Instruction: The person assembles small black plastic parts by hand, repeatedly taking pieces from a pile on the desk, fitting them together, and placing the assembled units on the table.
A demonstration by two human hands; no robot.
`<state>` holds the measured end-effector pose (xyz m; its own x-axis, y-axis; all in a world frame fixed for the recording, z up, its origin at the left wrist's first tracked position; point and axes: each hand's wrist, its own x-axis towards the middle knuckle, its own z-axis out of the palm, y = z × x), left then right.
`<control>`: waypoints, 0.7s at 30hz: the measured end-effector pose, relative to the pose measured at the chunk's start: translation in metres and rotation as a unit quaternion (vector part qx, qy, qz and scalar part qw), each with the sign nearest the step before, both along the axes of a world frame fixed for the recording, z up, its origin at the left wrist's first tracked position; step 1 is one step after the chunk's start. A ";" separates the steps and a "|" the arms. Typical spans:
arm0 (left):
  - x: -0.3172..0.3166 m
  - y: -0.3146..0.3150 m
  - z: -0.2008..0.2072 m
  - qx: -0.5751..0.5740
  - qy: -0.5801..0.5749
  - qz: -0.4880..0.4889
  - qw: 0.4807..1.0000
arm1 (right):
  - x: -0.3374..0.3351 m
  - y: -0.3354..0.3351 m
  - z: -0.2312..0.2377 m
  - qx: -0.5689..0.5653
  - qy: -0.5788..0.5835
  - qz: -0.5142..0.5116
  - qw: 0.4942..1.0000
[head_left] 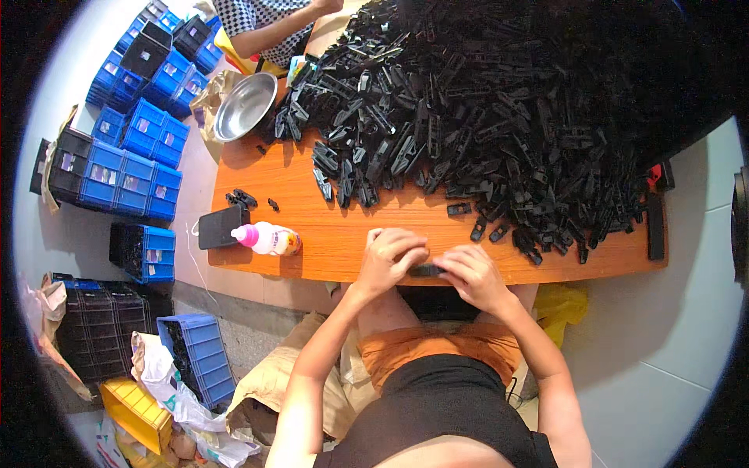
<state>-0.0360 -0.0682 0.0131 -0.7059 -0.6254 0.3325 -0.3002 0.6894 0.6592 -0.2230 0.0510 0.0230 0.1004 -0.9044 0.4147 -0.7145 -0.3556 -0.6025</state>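
Note:
Near the front edge of the wooden table [335,253], a small black plastic part [425,271] sits between my two hands. My left hand [390,256] has its fingers curled at the left end of the part. From the other side, my right hand [472,274] pinches its right end with bent fingers. Fingers cover much of the part, so its full shape is hidden. Just beyond my hands, a big heap of similar black plastic parts [437,117] spreads over the table. A few single pieces, such as a short black part [459,209], lie along the heap's near edge.
Left on the table are a pink-capped bottle [269,239], a black phone-like slab [221,227] and a steel bowl [245,108]. Blue crates [125,175] stack along the left wall. A yellow crate [138,413] and paper sacks [285,374] stand below. Another person's arm [273,35] shows at the far side.

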 end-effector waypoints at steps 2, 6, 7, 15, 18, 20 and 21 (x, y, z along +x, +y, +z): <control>-0.025 -0.010 -0.001 0.018 0.052 0.055 0.997 | -0.003 0.009 0.002 0.000 -0.006 0.036 0.999; -0.071 -0.037 0.002 -0.145 0.043 0.163 0.975 | -0.009 0.023 0.020 0.031 -0.014 0.078 0.996; -0.077 -0.039 0.002 -0.155 0.027 0.173 0.972 | -0.010 0.024 0.024 0.044 -0.030 0.068 0.996; -0.064 -0.029 -0.011 -0.282 0.008 0.173 0.944 | -0.004 -0.016 -0.001 0.028 0.028 -0.294 0.955; -0.034 -0.017 -0.015 -0.275 -0.016 0.130 0.952 | 0.001 -0.020 -0.010 0.018 0.124 -0.295 0.947; -0.018 -0.010 -0.011 -0.252 -0.015 0.099 0.962 | -0.004 -0.020 -0.013 -0.015 0.133 -0.280 0.951; -0.013 -0.005 -0.008 -0.229 -0.011 0.067 0.971 | -0.005 -0.021 -0.013 -0.050 0.145 -0.266 0.952</control>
<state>-0.0490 -0.0731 0.0052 -0.6386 -0.5016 0.5836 -0.4169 0.8629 0.2856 -0.2283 0.0301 0.0101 -0.2370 -0.8169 0.5258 -0.9405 0.0572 -0.3350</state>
